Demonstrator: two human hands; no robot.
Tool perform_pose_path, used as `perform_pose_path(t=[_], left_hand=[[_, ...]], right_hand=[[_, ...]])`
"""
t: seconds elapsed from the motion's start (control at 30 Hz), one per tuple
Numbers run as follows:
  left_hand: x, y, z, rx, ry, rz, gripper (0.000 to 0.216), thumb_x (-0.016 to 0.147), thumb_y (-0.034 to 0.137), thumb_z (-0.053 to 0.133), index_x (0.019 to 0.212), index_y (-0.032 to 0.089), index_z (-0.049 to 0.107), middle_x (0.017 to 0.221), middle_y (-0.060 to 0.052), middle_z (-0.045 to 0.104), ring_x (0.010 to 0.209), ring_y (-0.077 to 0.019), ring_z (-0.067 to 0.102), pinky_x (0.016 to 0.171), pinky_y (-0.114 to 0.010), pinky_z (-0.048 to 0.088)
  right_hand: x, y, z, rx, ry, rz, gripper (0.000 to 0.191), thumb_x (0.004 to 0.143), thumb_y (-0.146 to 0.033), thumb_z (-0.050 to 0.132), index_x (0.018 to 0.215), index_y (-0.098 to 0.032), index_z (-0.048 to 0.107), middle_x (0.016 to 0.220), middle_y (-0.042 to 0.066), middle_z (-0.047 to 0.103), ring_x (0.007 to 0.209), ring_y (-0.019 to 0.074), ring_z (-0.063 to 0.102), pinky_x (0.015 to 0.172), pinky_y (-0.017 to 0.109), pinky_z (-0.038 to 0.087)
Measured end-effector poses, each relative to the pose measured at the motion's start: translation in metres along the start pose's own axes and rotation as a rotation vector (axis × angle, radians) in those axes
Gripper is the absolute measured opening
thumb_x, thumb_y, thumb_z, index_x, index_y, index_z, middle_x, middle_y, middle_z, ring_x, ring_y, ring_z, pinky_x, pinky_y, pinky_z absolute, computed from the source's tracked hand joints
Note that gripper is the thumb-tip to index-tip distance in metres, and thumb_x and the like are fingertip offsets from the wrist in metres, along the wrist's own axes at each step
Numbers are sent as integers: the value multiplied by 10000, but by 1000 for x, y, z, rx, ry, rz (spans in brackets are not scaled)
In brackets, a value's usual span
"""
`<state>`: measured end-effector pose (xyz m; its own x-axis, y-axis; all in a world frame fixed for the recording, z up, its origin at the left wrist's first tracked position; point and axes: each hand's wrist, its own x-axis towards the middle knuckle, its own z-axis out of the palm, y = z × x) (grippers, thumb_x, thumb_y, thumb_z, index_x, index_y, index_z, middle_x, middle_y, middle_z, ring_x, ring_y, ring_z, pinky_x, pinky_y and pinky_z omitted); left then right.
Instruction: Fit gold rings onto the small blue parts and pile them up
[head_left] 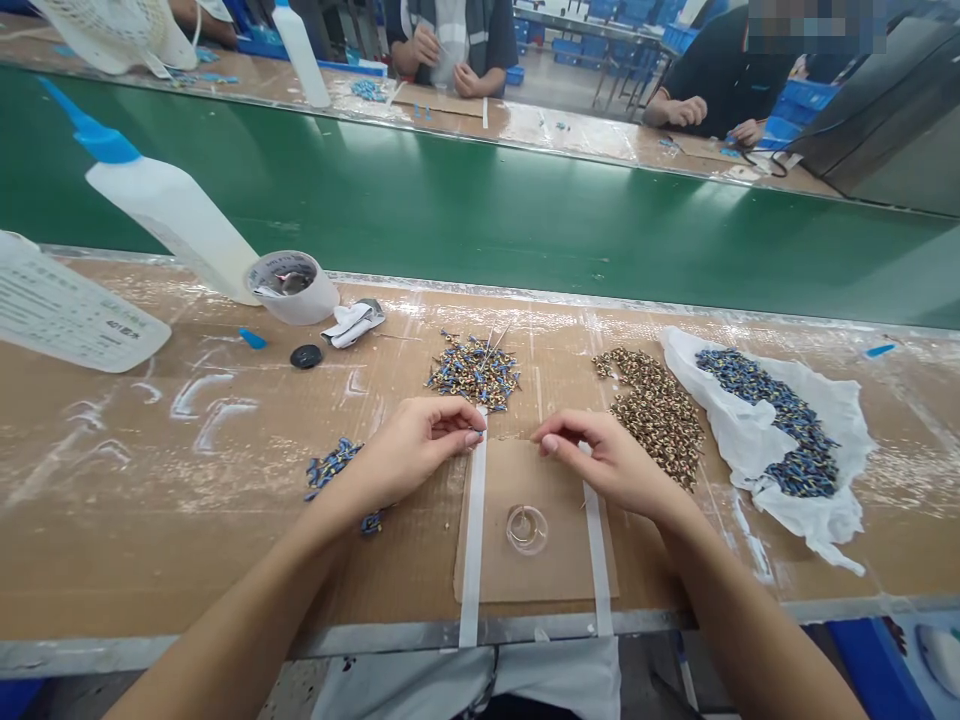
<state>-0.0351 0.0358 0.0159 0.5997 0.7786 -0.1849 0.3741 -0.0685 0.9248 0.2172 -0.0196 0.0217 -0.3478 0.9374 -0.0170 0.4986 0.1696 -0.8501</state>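
My left hand pinches a small blue piece between thumb and fingertips, above the left tape strip of a cardboard pad. To its right, my right hand has thumb and index finger drawn together; whatever is between them is too small to make out. A round clear dish rests on the pad below both hands. Just beyond my left hand lies a pile of blue and brass-coloured parts with tweezers on it. A heap of brass-coloured parts sits past my right hand.
Blue parts lie on a white cloth at right; a smaller blue pile is by my left forearm. White bottles, a tape roll and a black cap stand at left. Across the green belt, people work.
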Motion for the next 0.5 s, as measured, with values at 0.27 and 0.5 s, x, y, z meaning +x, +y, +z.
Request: perform_pose_path(t=[0.27,0.5], left_hand=[[4,-2,13,-155,-153,-88,196,915,303,535,1017,162,627,849,-43,699,748,-148,650,739,-305,523],[5,-2,20,-123,-150,-74,209,958,313,461,947,148,588,875,-65,703,767,-162,682,733,-313,556]], right_hand=[[-6,-9,11,144,-277,20,186,924,-331,594,973,-167,669,753,0,627,646,105,524,573,220,391],[-5,-8,17,151,-313,-31,97,880,-263,660,903,-169,653,711,-23,591,603,85,499,545,200,380]])
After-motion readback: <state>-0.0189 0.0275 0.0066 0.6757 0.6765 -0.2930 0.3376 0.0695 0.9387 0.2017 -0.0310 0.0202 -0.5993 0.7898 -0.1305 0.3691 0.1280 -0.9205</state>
